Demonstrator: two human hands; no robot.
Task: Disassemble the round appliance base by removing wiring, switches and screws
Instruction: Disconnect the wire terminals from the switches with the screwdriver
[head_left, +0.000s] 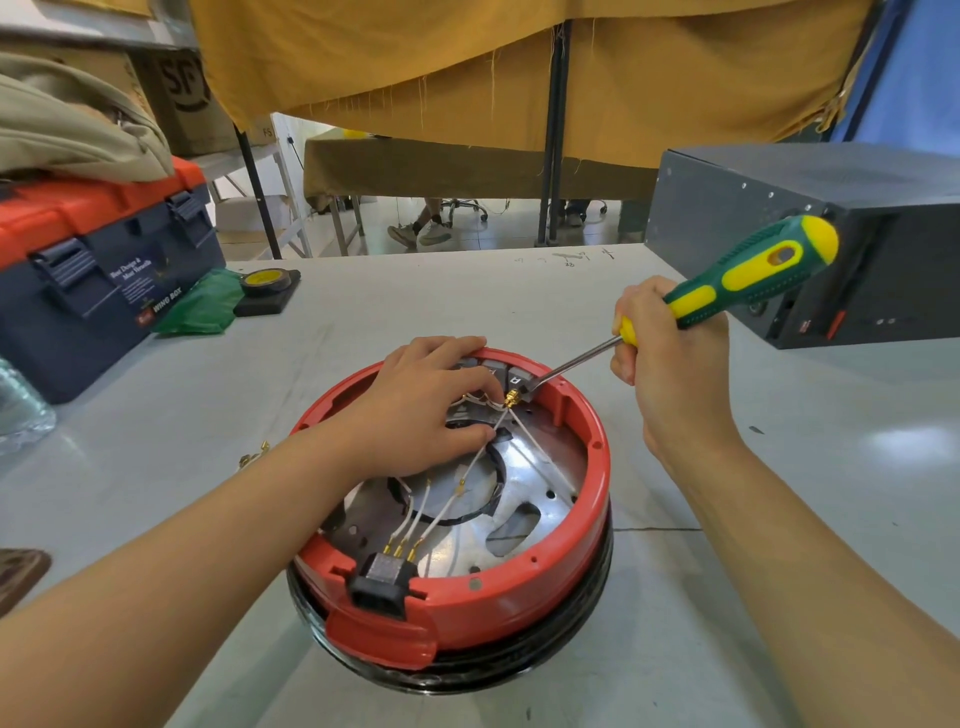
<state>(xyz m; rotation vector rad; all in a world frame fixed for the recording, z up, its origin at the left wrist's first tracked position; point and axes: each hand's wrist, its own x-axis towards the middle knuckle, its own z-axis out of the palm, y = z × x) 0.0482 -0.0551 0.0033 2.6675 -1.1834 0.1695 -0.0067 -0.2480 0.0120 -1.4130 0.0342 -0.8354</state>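
Note:
A round red appliance base (550, 587) with a black lower rim lies open side up in the middle of the table. White wires (535, 447) with brass terminals run across its metal plate to a black socket (379, 579) at the front. My left hand (421, 405) reaches into the far side and pinches the wires beside a brass connector (511, 399). My right hand (670, 353) grips a green and yellow screwdriver (748, 275), whose tip touches that connector next to the grey switches (506, 371).
A blue and orange toolbox (93, 280) stands at the left, with green plastic (202, 306) and a tape roll (267, 280) beside it. A dark metal box (831, 234) stands at the right. Small brass parts (254, 454) lie left of the base.

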